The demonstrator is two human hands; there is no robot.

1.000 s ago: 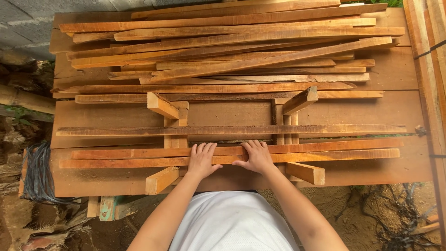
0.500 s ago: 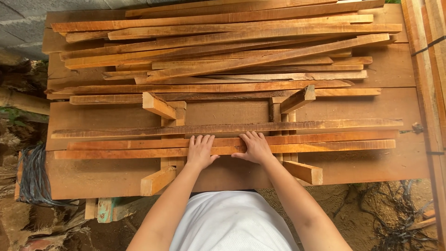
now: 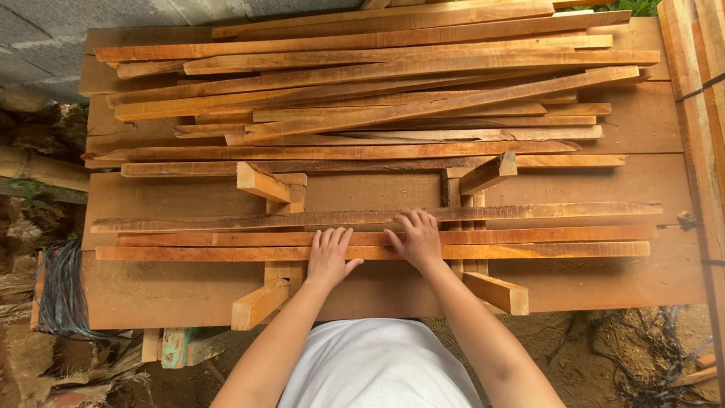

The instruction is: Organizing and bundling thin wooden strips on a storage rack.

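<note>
My left hand (image 3: 330, 258) lies flat, fingers spread, on the nearest long wooden slat (image 3: 529, 250). My right hand (image 3: 414, 236) rests palm-down beside it, fingers reaching onto the second slat (image 3: 544, 235). A third, darker rough-edged slat (image 3: 226, 221) lies just beyond. All three slats run left to right across two small wooden block jigs, left jig (image 3: 260, 183) and right jig (image 3: 487, 174), on a wide wooden workbench (image 3: 627, 283). Neither hand grips anything.
A big pile of several long wooden slats (image 3: 377, 83) fills the far half of the bench. Upright planks (image 3: 698, 91) stand at the right. A coil of dark cord (image 3: 60, 291) hangs at the left edge. Dirt ground lies below.
Both hands have stayed pressed on the near slats, shifting slightly forward. The slats look pushed a little away from me; the view has also moved.
</note>
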